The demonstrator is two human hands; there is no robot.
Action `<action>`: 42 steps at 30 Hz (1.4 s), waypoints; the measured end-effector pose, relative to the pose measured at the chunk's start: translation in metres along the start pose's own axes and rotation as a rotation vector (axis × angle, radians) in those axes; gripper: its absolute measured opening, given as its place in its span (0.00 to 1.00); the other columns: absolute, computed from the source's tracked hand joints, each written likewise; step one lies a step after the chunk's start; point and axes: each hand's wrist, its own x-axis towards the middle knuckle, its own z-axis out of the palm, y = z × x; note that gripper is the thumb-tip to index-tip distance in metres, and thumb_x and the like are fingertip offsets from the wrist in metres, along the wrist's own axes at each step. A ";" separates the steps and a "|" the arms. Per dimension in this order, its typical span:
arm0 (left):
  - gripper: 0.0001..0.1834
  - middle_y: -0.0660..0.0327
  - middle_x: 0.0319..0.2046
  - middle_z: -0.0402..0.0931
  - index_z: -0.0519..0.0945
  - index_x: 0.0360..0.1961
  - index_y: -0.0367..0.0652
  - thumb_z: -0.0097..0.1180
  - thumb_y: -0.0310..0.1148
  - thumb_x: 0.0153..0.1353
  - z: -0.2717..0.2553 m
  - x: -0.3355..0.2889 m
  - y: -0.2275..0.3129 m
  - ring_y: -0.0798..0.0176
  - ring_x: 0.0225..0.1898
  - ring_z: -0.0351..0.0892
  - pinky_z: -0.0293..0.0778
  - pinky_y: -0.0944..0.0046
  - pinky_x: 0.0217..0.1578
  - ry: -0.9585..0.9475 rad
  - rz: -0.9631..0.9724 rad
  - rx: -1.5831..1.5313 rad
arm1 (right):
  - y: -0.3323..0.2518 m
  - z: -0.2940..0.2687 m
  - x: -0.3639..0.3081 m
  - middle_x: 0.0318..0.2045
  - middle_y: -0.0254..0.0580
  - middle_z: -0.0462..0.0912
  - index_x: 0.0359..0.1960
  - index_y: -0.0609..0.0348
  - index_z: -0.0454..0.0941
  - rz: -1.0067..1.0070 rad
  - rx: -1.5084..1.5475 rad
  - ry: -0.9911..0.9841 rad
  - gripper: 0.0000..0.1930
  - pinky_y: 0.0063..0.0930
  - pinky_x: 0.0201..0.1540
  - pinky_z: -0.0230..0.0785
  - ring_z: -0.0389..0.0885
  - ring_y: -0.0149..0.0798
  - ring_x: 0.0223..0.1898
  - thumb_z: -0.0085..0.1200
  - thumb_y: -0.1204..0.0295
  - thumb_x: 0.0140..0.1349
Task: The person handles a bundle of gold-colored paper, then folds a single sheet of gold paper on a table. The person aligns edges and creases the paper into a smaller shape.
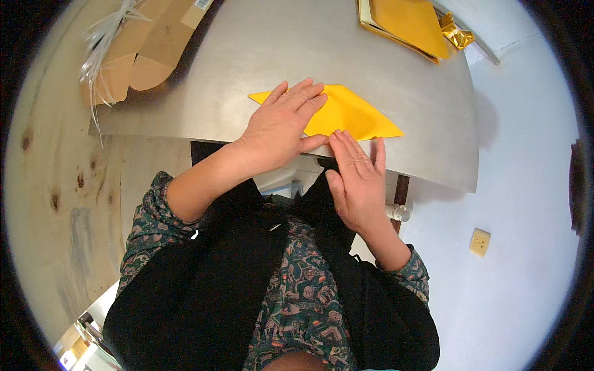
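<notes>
A folded sheet of yellow paper (pixel 352 111) lies on the grey metal table (pixel 247 43) near its front edge, with pointed corners at left and right. My left hand (pixel 281 123) lies flat across its left part, fingers stretched out over the paper and thumb toward the near edge. With fingers extended, my right hand (pixel 359 176) touches the paper's near edge, its fingertips close to my left thumb. Part of the paper is hidden under my left hand. Neither hand grips anything.
A stack of golden-yellow paper (pixel 411 28) sits at the far right, beside a shiny gold folded piece (pixel 456 31). At the far left are an open cardboard box (pixel 151 49) and white plastic strips (pixel 102 55). A wall with a socket (pixel 479 242) stands on the right.
</notes>
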 end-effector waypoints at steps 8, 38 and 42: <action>0.40 0.53 0.73 0.65 0.70 0.70 0.38 0.68 0.47 0.61 -0.004 0.001 0.002 0.49 0.77 0.59 0.53 0.42 0.76 -0.028 -0.013 0.006 | 0.037 -0.018 -0.009 0.67 0.48 0.77 0.70 0.58 0.70 0.179 -0.161 -0.011 0.25 0.57 0.80 0.39 0.72 0.44 0.71 0.46 0.63 0.74; 0.39 0.59 0.70 0.69 0.73 0.69 0.48 0.62 0.60 0.62 -0.008 -0.013 -0.008 0.50 0.73 0.62 0.54 0.37 0.73 0.064 0.012 0.141 | 0.043 0.013 0.087 0.70 0.45 0.72 0.69 0.60 0.72 -0.041 -0.124 -0.041 0.25 0.53 0.77 0.51 0.65 0.51 0.73 0.47 0.62 0.75; 0.39 0.62 0.70 0.70 0.73 0.69 0.51 0.61 0.61 0.62 -0.022 -0.028 -0.020 0.49 0.71 0.63 0.51 0.36 0.73 0.056 0.020 0.188 | 0.042 0.012 0.086 0.71 0.44 0.72 0.69 0.59 0.72 -0.015 -0.136 -0.053 0.25 0.52 0.78 0.50 0.65 0.50 0.73 0.48 0.63 0.74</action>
